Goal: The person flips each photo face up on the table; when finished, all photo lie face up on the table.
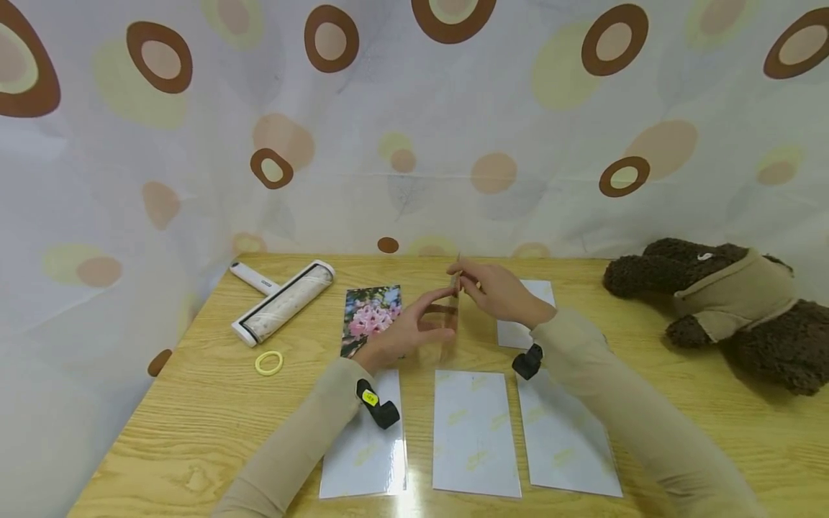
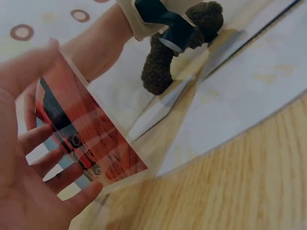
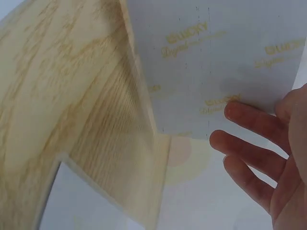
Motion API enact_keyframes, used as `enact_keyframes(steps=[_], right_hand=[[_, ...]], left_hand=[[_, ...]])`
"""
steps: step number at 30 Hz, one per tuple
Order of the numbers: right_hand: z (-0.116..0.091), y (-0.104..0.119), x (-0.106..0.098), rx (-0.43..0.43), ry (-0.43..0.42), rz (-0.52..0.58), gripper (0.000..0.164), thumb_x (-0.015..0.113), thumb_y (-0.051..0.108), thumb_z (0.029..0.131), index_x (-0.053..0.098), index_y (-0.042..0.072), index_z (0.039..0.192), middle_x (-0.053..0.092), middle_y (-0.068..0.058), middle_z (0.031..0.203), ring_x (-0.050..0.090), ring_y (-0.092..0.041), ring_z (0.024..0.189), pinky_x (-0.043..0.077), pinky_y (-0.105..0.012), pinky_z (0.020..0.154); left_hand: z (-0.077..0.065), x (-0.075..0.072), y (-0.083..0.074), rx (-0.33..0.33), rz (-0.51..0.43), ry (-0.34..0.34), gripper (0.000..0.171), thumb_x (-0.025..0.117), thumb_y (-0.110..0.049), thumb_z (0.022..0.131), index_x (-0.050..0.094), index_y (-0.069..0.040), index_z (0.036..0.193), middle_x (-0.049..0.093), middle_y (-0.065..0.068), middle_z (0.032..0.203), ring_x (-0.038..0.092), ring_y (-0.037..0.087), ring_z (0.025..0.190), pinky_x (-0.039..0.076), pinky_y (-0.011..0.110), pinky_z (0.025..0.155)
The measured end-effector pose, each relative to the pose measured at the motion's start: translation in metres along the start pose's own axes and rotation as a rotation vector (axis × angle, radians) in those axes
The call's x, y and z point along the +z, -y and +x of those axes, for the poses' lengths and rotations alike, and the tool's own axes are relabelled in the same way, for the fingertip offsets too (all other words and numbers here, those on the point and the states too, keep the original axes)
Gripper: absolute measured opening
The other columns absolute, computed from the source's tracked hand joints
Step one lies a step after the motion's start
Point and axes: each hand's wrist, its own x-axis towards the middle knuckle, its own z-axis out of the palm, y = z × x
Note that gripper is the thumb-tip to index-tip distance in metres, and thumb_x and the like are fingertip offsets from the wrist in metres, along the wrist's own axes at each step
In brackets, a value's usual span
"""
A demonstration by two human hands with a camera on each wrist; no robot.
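A photo print [image 2: 96, 129] with a red and dark picture stands upright between my hands, nearly edge-on in the head view. In the right wrist view its white back [image 3: 206, 62] carries yellow lettering. My right hand [image 1: 495, 291] pinches the print near its far upper edge, with the other fingers along the white back. My left hand [image 1: 411, 324] is at the picture side, its fingers spread and fairly straight, fingertips right at the print's edge. Beneath my left wrist lies a photo of pink flowers [image 1: 372, 320], face up and partly covered by the hand.
White-backed sheets lie in the front row: left [image 1: 363, 460], middle [image 1: 476, 432] and right [image 1: 570, 446]. Another white sheet [image 1: 534, 291] is partly behind my right hand. A lint roller [image 1: 285, 302] and a yellow ring [image 1: 268, 363] lie left; a brown plush toy [image 1: 732, 295] lies right.
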Motion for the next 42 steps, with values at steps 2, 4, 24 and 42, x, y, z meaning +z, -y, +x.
enact_keyframes(steps=[2,4,24,42], right_hand=[[-0.003,0.0,0.0,0.007,0.003,0.005,0.028,0.044,0.005,0.101,0.054,0.001,0.127,0.069,-0.01,0.094,0.053,-0.014,0.059,0.04,-0.027,0.056],[-0.005,0.0,-0.001,0.015,0.009,0.022,0.03,0.041,0.007,0.102,0.051,0.0,0.13,0.069,-0.011,0.094,0.06,-0.021,0.065,0.045,-0.03,0.058],[-0.02,-0.003,-0.008,0.162,0.168,0.212,0.065,0.049,0.039,0.1,0.027,0.002,0.149,0.066,-0.014,0.114,0.063,-0.024,0.1,0.052,-0.04,0.082],[-0.014,-0.002,-0.002,0.173,0.238,0.039,0.075,0.067,0.024,0.091,0.027,-0.005,0.148,0.069,-0.012,0.099,0.054,-0.009,0.06,0.047,-0.027,0.06]], left_hand=[[0.0,0.001,0.0,0.013,0.013,-0.011,0.071,0.064,-0.02,0.093,0.026,-0.025,0.152,0.027,0.005,0.156,0.036,0.031,0.138,0.036,0.05,0.108],[0.001,0.001,0.001,0.038,0.035,-0.027,0.071,0.064,-0.009,0.091,0.028,-0.021,0.152,0.03,0.009,0.154,0.038,0.033,0.135,0.036,0.051,0.107],[0.001,0.0,0.006,-0.041,0.386,-0.135,0.055,0.07,-0.018,0.088,0.047,-0.009,0.138,0.03,0.007,0.156,0.025,0.03,0.144,0.025,0.052,0.114],[-0.001,-0.002,0.008,-0.043,0.751,-0.142,0.052,0.06,-0.028,0.095,0.047,-0.009,0.142,0.03,0.008,0.157,0.027,0.027,0.145,0.01,0.058,0.115]])
